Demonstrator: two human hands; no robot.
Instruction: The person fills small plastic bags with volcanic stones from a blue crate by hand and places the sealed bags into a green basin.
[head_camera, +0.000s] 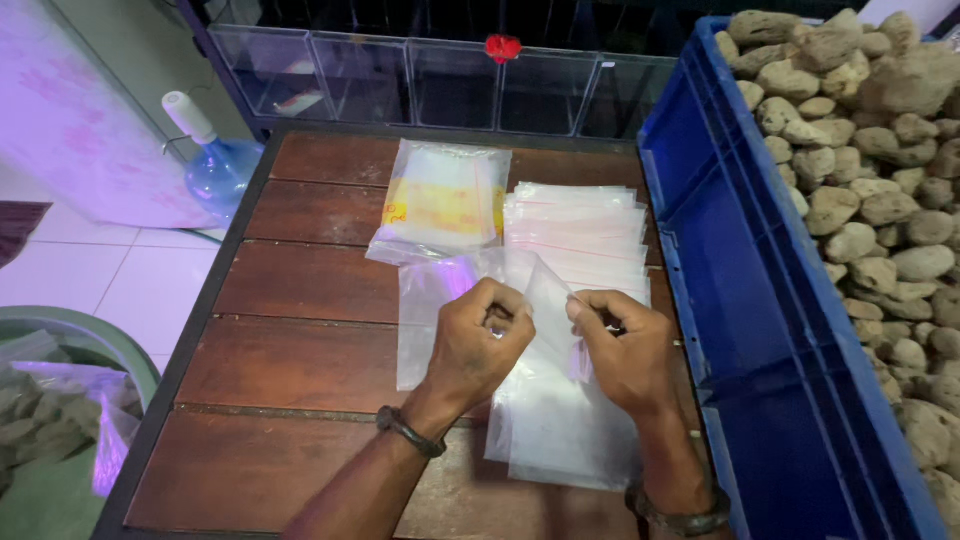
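My left hand (478, 345) and my right hand (620, 350) both pinch the top edge of a clear plastic zip bag (555, 420), which lies over the wooden table (300, 290). Another clear bag (425, 310) lies flat under my left hand. Behind my hands sits a stack of empty clear zip bags (580, 230), and left of it a pack of bags with a yellow label (440, 205). Each wrist wears a dark band.
A blue plastic crate (730, 260) full of several brownish stones (880, 150) stands along the table's right side. Clear bins (420, 80) line the back. A water jug (215, 165) stands on the floor at left, and a green tub (70, 330) holds bagged stones.
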